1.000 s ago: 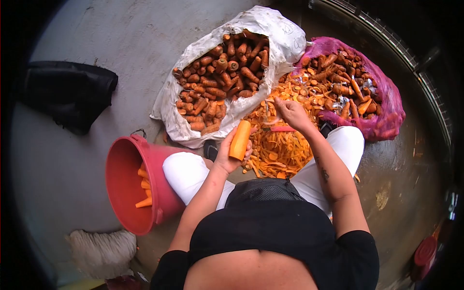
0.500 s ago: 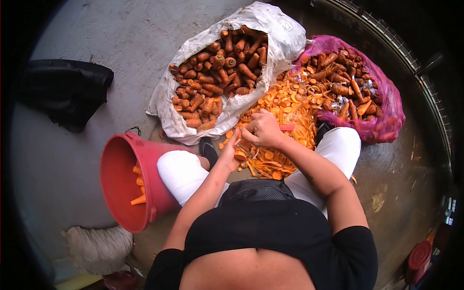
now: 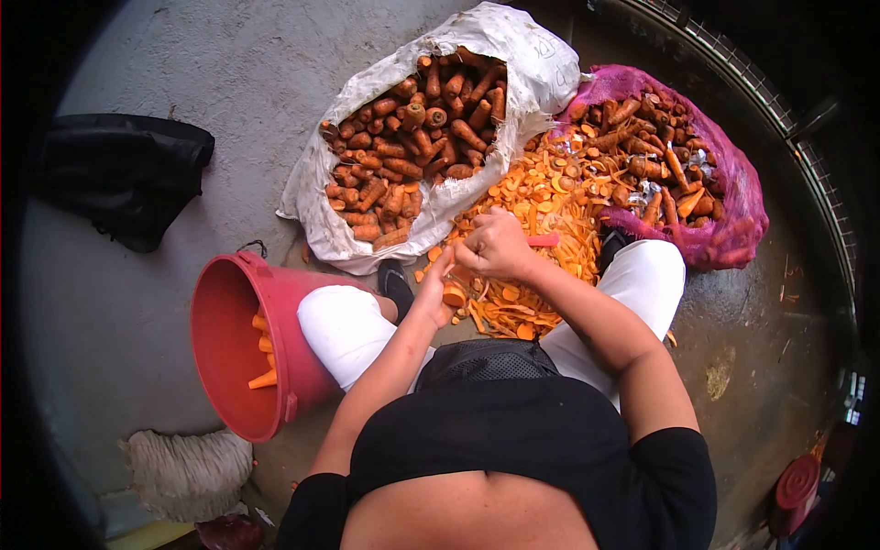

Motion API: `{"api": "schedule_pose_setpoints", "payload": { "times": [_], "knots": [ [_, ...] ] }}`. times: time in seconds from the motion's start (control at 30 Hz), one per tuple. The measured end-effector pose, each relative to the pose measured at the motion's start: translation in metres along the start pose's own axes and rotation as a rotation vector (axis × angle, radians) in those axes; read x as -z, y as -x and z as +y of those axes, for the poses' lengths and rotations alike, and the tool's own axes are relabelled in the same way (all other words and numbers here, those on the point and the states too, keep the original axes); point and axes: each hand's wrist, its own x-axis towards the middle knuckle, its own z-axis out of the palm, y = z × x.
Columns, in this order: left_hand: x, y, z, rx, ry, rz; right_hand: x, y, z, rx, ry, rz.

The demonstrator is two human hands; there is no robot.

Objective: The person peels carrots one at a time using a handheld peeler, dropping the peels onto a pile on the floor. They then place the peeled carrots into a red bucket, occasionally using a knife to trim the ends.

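Observation:
My left hand [image 3: 436, 291] is closed around a carrot [image 3: 454, 295], whose orange cut end shows beside my palm. Right against its fingertips, my right hand [image 3: 496, 244] makes a fist on a red-handled tool [image 3: 544, 240]. Only the handle's end sticks out on the right side; the working end is hidden by the fingers. Beneath both hands lies a heap of orange carrot peelings and sliced-off ends [image 3: 541, 206], spread between my legs.
A white sack [image 3: 541, 60] full of unpeeled carrots lies ahead, with a pink mesh sack [image 3: 738, 197] of carrots to its right. At my left knee, a red bucket [image 3: 291, 344] lies tipped, peeled carrots [image 3: 263, 378] inside. Black cloth [image 3: 137, 174] rests on the floor far left.
My right hand has shifted very slightly toward the left hand, and the carrot's cut end has turned a little. The sacks and bucket stay where they were.

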Motion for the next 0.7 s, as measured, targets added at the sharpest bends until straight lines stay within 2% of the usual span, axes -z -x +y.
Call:
{"api": "schedule_pose_setpoints", "payload": {
  "times": [0.2, 0.3, 0.4, 0.5, 0.57, 0.6, 0.7],
  "knots": [
    [-0.001, -0.003, -0.007, -0.120, 0.015, -0.017, -0.001, -0.002, 0.024, -0.139, 0.038, 0.058],
    [-0.011, 0.013, 0.008, 0.045, -0.139, -0.128, 0.000, 0.000, 0.057, -0.296, 0.213, 0.021],
    [-0.017, 0.028, 0.012, 0.105, -0.156, -0.199, 0.018, 0.004, 0.093, -0.508, 0.392, -0.037],
    [-0.017, 0.039, 0.019, 0.171, -0.092, -0.284, 0.027, 0.014, 0.110, -0.699, 0.478, -0.089],
    [-0.017, 0.037, 0.020, 0.175, 0.081, -0.333, 0.021, 0.020, 0.115, -0.787, 0.504, -0.147],
    [-0.016, 0.035, 0.020, 0.179, 0.167, -0.358, 0.019, 0.018, 0.108, -0.765, 0.493, -0.141],
    [-0.007, 0.024, 0.017, 0.159, 0.195, -0.254, 0.020, 0.006, 0.083, -0.816, 0.128, -0.201]
  ]
}}
